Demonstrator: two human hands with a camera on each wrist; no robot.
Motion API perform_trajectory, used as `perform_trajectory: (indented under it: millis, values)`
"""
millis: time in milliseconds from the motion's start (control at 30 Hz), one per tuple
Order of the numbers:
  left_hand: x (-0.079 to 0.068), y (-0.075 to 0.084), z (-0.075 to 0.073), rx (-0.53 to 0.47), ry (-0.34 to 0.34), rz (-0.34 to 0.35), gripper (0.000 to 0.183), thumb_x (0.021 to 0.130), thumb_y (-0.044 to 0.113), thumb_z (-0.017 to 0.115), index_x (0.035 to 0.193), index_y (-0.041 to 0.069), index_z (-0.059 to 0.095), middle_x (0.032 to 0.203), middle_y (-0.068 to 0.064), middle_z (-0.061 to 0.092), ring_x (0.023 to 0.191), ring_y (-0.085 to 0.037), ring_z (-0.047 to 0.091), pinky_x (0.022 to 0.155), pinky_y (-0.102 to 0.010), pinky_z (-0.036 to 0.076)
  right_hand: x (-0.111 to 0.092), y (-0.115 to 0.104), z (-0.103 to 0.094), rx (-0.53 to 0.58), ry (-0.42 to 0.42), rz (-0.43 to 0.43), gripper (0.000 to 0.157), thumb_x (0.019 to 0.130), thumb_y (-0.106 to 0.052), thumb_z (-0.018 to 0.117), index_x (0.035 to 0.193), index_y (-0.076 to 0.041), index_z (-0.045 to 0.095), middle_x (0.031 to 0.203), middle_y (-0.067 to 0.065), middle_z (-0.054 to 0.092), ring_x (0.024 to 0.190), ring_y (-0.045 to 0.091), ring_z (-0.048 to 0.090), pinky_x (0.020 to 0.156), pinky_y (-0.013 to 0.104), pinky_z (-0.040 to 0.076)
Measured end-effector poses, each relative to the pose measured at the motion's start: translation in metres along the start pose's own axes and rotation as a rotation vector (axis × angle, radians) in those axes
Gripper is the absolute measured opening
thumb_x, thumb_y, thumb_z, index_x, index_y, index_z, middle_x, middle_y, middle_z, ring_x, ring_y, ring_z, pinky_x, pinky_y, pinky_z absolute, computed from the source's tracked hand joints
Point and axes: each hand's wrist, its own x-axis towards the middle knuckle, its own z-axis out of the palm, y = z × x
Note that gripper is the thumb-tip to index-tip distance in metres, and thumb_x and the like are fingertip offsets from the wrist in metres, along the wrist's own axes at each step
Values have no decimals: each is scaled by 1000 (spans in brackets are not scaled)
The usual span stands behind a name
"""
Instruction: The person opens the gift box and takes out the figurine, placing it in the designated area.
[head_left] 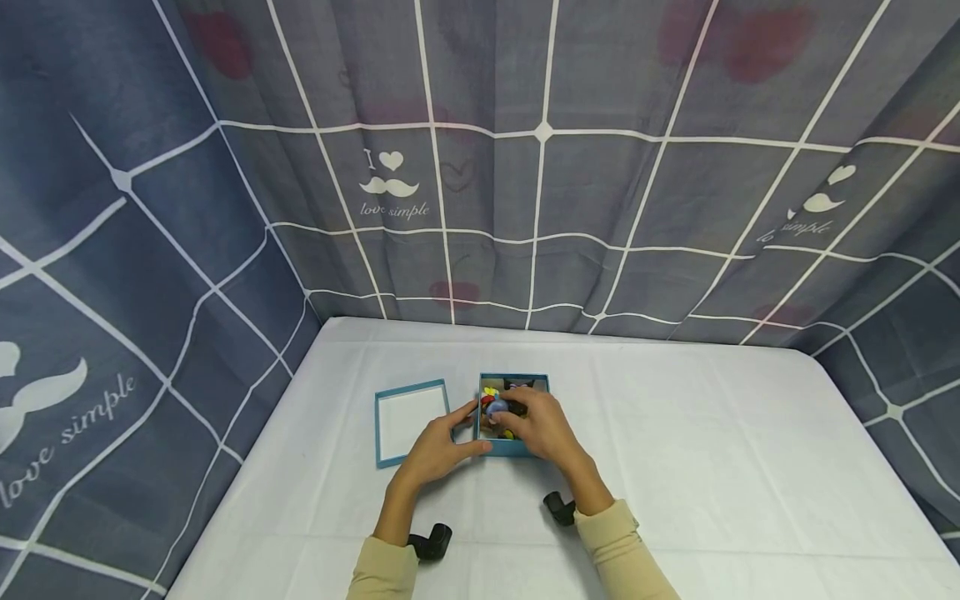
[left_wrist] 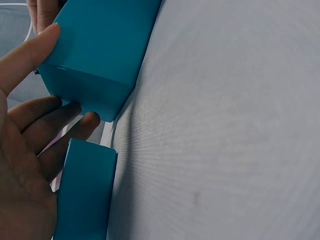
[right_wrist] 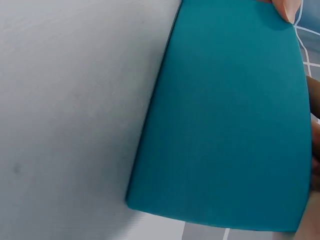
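A teal box (head_left: 510, 448) stands open on the table, with several small colourful figures inside, some yellow and red. My left hand (head_left: 437, 454) holds the box's near left corner, thumb at the front wall and fingers along the left side. In the left wrist view the thumb (left_wrist: 37, 47) lies on the teal wall near its upper edge. My right hand (head_left: 546, 427) reaches in over the right wall and pinches a small blue rounded figure (head_left: 497, 407), partly covered by the fingers. In the right wrist view the box wall hides most of that hand.
The teal-rimmed lid (head_left: 408, 421) lies on the white-covered table (head_left: 720, 467) just left of the box, white inside up, close to the left fingers. Black wrist devices (head_left: 431, 543) sit at both wrists. A grey checked curtain (head_left: 480, 200) stands behind and at the sides.
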Motion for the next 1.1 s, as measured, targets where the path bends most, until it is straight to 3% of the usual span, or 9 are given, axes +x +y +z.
perform_trajectory:
  millis: [200, 367, 467, 633, 733, 900, 1100]
  values:
    - [1, -2, 1, 3, 2, 1, 78, 87, 40, 76, 150, 9, 43, 134, -18, 59, 131, -40, 46, 104, -60, 36, -1, 5, -4, 160, 34, -26, 36, 90, -18, 74, 119, 2, 69, 116, 12, 68, 96, 23, 67, 79, 37, 55]
    - [2, -2, 1, 4, 10, -6, 78, 86, 40, 77, 150, 9, 44, 133, -19, 59, 130, -40, 47, 103, -61, 36, -2, 10, -10, 342, -2, -29, 39, 96, -15, 66, 130, 3, 62, 124, 15, 64, 94, 21, 65, 76, 28, 54]
    - [3, -2, 1, 7, 12, -5, 78, 86, 40, 77, 150, 9, 44, 133, -19, 59, 131, -40, 46, 104, -61, 35, -2, 12, -14, 419, -26, -7, 39, 99, -14, 62, 133, 4, 59, 126, 18, 62, 96, 21, 63, 77, 33, 55]
    - [3, -3, 1, 12, 11, -4, 77, 86, 41, 76, 149, 9, 45, 133, -19, 59, 130, -40, 47, 104, -61, 36, -5, 13, -21, 585, -36, 67, 39, 101, -12, 57, 136, 6, 55, 126, 22, 60, 104, 20, 64, 86, 50, 52]
    - [3, -3, 1, 8, 10, -5, 76, 87, 41, 75, 149, 8, 45, 133, -19, 59, 130, -40, 47, 104, -60, 36, -7, 13, -24, 687, -35, 98, 40, 102, -12, 55, 137, 8, 52, 125, 26, 58, 104, 28, 65, 89, 51, 51]
    - [2, -1, 1, 0, 11, -10, 76, 87, 42, 75, 148, 9, 46, 133, -18, 59, 130, -38, 47, 105, -59, 35, -11, 17, -26, 786, -7, 100, 42, 103, -10, 54, 137, 13, 48, 126, 31, 53, 102, 46, 63, 87, 40, 54]
    - [2, -1, 1, 3, 12, -15, 76, 86, 42, 76, 148, 9, 46, 133, -17, 59, 131, -38, 47, 106, -58, 35, -17, 21, -34, 882, 22, 143, 43, 102, -6, 54, 138, 16, 45, 130, 32, 49, 100, 25, 67, 87, 31, 54]
